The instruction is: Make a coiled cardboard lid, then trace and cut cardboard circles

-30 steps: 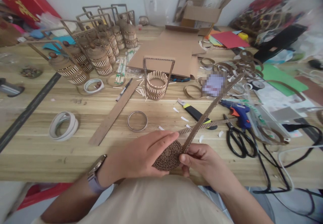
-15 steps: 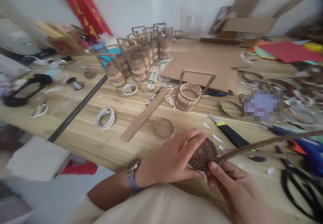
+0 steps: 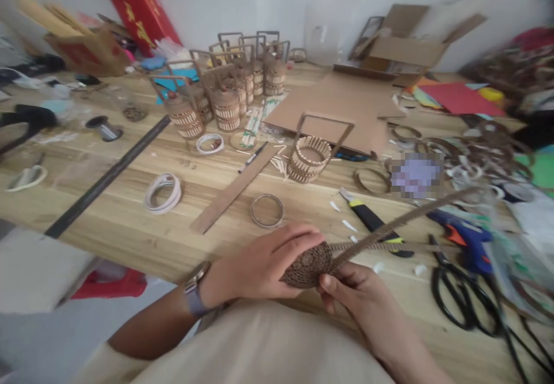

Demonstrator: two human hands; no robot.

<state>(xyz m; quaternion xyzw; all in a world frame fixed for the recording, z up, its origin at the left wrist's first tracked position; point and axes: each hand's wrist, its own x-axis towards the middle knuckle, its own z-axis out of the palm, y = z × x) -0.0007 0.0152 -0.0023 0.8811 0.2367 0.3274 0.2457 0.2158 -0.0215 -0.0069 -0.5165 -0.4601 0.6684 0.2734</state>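
A round brown coil of corrugated cardboard strip is held between my two hands, above the table edge near my body. My left hand, with a watch on its wrist, wraps round the coil's left and upper side. At the coil's lower right, my right hand pinches the rim where the loose cardboard strip leaves it and slants up to the right. Part of the coil is covered by the left fingers.
Beyond my hands lie a thin ring, a flat cardboard strip, a tape roll and a utility knife. Black scissors and a blue glue gun are at right. A small stick basket stands before several lidded ones.
The table's contents have shifted left in view as the camera turned right. My left fingers now curl more closely over the coil, which sits tilted; the right hand keeps its pinch.
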